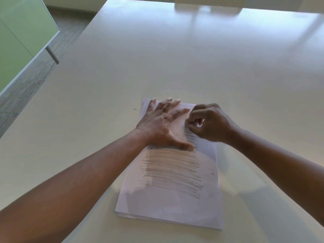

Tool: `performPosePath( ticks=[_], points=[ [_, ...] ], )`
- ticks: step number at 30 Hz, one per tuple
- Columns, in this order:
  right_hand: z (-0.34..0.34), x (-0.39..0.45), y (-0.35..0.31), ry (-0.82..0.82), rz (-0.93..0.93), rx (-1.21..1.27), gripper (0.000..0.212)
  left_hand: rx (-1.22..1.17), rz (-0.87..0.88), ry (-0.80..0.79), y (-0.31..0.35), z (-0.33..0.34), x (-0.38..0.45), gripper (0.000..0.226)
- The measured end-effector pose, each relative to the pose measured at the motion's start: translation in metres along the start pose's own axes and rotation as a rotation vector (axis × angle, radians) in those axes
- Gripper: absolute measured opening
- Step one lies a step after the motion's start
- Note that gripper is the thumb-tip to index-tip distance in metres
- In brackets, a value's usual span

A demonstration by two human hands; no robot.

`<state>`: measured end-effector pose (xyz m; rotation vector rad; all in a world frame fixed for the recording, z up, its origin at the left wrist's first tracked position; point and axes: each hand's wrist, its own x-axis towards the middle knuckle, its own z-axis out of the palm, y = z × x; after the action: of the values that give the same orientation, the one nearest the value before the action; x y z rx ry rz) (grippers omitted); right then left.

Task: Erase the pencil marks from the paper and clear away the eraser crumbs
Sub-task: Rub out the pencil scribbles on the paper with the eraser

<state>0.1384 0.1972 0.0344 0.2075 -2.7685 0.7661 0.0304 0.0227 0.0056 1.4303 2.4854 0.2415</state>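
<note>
A small stack of white paper (168, 204) lies on the table in front of me, its top sheet covered with rows of grey pencil scribble (171, 172). My left hand (163, 123) presses flat on the upper part of the sheet, fingers spread. My right hand (208, 123) hovers over the upper right of the paper, fingers curled and pinching a small white eraser (197, 122) against the sheet. Dark eraser crumbs (181, 128) dot the paper between my hands. The area under my left hand is hidden.
The paper rests on a large pale table (175, 58). A tiny dark speck (135, 109) lies on the table left of the sheet. A white perforated chair back (208, 3) stands at the far edge. A green panel (19, 37) and grey carpet are at left.
</note>
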Motion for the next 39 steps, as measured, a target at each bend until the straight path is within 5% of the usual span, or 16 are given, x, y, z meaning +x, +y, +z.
performPosePath(
  ticks=[4,11,17,23,29,35,39],
  points=[
    [0.003,-0.01,-0.012,-0.134,-0.081,0.047,0.012,-0.018,-0.001,0.009,0.0,0.001,0.0,0.129],
    [-0.001,0.006,0.01,0.095,0.061,-0.046,0.006,-0.011,0.0,0.003,-0.001,0.001,0.0,0.13],
    [0.0,-0.015,-0.011,-0.142,-0.091,0.051,0.011,-0.023,0.007,0.021,0.0,0.001,-0.001,0.126],
    [-0.006,0.004,0.018,0.103,0.091,-0.067,0.005,-0.013,0.003,0.003,0.0,0.0,-0.001,0.128],
    [-0.001,-0.014,-0.011,-0.144,-0.105,0.039,0.01,-0.006,0.009,0.004,0.0,0.001,0.0,0.128],
    [-0.003,0.008,0.017,0.085,0.083,-0.071,0.006,-0.005,0.004,0.001,-0.001,0.001,0.001,0.128],
    [0.001,-0.004,0.0,0.001,-0.012,-0.021,0.007,0.015,0.013,0.002,-0.001,0.002,0.002,0.13]
  ],
)
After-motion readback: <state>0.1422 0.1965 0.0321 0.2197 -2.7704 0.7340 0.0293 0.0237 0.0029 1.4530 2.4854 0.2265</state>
